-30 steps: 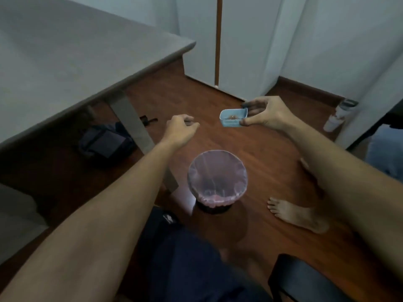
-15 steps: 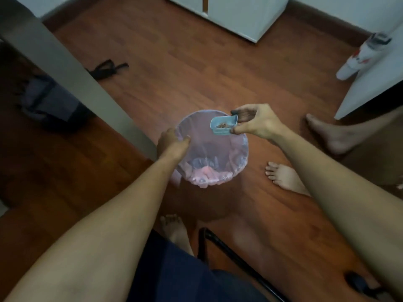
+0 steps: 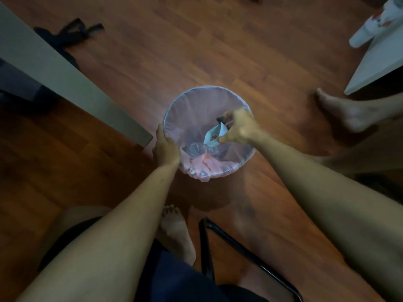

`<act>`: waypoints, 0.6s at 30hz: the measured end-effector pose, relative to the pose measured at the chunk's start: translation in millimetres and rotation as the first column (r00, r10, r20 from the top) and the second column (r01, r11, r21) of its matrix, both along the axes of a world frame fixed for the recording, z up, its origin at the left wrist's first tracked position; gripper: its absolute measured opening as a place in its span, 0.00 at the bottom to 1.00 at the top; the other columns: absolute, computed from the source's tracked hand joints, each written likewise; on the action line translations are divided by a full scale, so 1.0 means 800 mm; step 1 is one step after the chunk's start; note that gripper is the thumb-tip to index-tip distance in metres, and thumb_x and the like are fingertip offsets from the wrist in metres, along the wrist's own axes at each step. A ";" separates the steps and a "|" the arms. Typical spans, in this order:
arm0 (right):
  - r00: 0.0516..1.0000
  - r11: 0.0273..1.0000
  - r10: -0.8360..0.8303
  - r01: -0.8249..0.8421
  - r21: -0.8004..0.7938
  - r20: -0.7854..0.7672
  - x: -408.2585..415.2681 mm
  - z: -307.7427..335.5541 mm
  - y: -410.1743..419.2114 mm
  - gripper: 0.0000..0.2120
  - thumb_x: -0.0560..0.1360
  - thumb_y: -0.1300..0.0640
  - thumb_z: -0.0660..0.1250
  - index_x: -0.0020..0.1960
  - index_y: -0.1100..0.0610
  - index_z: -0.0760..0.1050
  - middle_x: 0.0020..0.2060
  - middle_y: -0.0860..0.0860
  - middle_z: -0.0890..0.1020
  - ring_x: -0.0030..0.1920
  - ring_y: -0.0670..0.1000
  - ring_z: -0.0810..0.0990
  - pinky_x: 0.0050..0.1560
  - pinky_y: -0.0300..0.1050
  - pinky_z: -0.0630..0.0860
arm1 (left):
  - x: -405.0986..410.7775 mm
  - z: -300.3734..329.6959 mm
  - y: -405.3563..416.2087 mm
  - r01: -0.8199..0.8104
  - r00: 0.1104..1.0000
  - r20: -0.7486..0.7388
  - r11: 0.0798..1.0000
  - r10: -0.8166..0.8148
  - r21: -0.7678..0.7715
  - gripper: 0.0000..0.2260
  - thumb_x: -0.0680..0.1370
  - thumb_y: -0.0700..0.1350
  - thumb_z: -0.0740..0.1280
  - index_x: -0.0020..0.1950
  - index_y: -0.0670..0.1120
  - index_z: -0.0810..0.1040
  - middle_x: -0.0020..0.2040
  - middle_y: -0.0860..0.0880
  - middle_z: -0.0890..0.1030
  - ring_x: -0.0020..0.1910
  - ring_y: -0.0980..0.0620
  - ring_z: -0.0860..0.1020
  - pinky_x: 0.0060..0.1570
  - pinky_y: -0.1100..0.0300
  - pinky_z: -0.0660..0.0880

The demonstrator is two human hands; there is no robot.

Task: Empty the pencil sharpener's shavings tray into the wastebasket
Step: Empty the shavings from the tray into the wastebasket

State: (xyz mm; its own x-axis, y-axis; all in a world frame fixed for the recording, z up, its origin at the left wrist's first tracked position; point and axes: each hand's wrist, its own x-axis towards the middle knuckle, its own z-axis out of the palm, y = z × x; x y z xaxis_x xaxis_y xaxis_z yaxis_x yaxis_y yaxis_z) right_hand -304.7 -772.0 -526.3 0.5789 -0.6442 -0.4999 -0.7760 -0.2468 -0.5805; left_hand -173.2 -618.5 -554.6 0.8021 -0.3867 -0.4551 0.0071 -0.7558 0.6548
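Observation:
A round wastebasket (image 3: 196,92) lined with a pinkish plastic bag stands on the wooden floor, in the middle of the view. My right hand (image 3: 239,127) holds the small light-blue shavings tray (image 3: 212,137) over the basket's opening. The tray is tipped down to the left, and brown shavings show inside it. My left hand (image 3: 165,147) grips the basket's left rim. Crumpled plastic and paper lie at the bottom of the basket.
A grey table leg (image 3: 65,79) slants down to the floor just left of the basket. A dark bag with straps (image 3: 69,35) lies behind it. A black chair frame (image 3: 239,247) is below the basket. Bare feet (image 3: 349,112) rest right of it and near my knees. A white bottle (image 3: 370,25) lies top right.
My right hand has lowered the tray into the basket's mouth and tipped it steeply. My left hand has closed on the rim. The camera has tilted further down over the basket.

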 end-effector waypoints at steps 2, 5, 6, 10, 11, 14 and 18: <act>0.999 0.999 0.037 -0.038 -0.028 -0.039 0.008 -0.009 0.002 0.34 0.60 0.60 0.80 0.66 0.61 0.78 0.60 0.55 0.84 0.60 0.52 0.81 0.53 0.35 0.71 | 0.000 -0.004 0.001 -0.008 1.000 0.003 1.000 0.008 -0.011 0.21 0.85 0.46 0.49 0.78 0.50 0.60 0.74 0.44 0.70 0.71 0.40 0.69 0.68 0.52 0.64; 0.992 0.993 0.095 -0.100 -0.055 -0.085 0.021 -0.019 0.004 0.36 0.60 0.58 0.81 0.68 0.61 0.76 0.62 0.56 0.83 0.63 0.54 0.80 0.57 0.36 0.70 | 0.000 -0.004 0.001 -0.014 1.000 -0.001 1.000 0.014 -0.023 0.20 0.85 0.46 0.49 0.78 0.51 0.61 0.73 0.43 0.71 0.70 0.39 0.70 0.67 0.51 0.66; 0.989 0.992 0.111 -0.117 -0.057 -0.099 0.026 -0.023 0.005 0.37 0.60 0.58 0.81 0.68 0.61 0.76 0.62 0.56 0.83 0.63 0.55 0.80 0.59 0.37 0.70 | -0.002 -0.003 0.002 -0.016 1.000 -0.005 1.000 0.016 -0.025 0.20 0.85 0.46 0.48 0.78 0.51 0.61 0.73 0.44 0.71 0.70 0.39 0.70 0.67 0.51 0.66; 0.982 0.986 0.133 -0.144 -0.078 -0.138 0.041 -0.034 0.008 0.39 0.59 0.56 0.82 0.68 0.60 0.76 0.60 0.56 0.83 0.60 0.55 0.82 0.61 0.42 0.76 | -0.005 0.001 0.003 -0.043 0.998 -0.037 0.997 0.040 -0.064 0.20 0.85 0.45 0.48 0.78 0.51 0.60 0.73 0.43 0.70 0.71 0.42 0.70 0.67 0.54 0.66; 0.980 0.984 0.137 -0.151 -0.092 -0.144 0.045 -0.034 0.010 0.39 0.58 0.55 0.82 0.67 0.59 0.77 0.59 0.56 0.84 0.59 0.55 0.82 0.61 0.44 0.77 | -0.005 0.001 0.002 -0.043 0.998 -0.044 0.996 0.040 -0.078 0.20 0.85 0.45 0.48 0.78 0.51 0.60 0.73 0.43 0.70 0.71 0.42 0.70 0.66 0.55 0.66; 0.979 0.979 0.129 -0.152 -0.137 -0.159 0.052 -0.036 0.015 0.37 0.54 0.52 0.83 0.61 0.58 0.81 0.56 0.56 0.85 0.56 0.57 0.83 0.57 0.51 0.80 | -0.003 0.002 0.003 -0.033 0.999 -0.043 0.997 0.030 -0.075 0.20 0.85 0.45 0.48 0.78 0.51 0.60 0.73 0.43 0.71 0.70 0.42 0.70 0.65 0.55 0.67; 0.983 0.984 0.109 -0.127 -0.121 -0.147 0.060 -0.036 0.016 0.35 0.57 0.55 0.83 0.62 0.62 0.81 0.57 0.58 0.84 0.56 0.57 0.83 0.57 0.51 0.80 | -0.005 0.002 0.003 -0.051 0.997 -0.058 0.996 0.047 -0.071 0.20 0.85 0.46 0.47 0.78 0.53 0.59 0.72 0.43 0.71 0.70 0.43 0.71 0.65 0.54 0.68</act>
State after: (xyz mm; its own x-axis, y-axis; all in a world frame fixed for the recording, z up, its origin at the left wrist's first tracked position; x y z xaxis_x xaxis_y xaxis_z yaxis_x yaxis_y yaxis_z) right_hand -256.7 -758.8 -555.0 0.5850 -0.6402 -0.4979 -0.8080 -0.4072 -0.4258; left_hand -177.3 -615.9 -553.0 0.7947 -0.3809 -0.4725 0.0816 -0.7044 0.7051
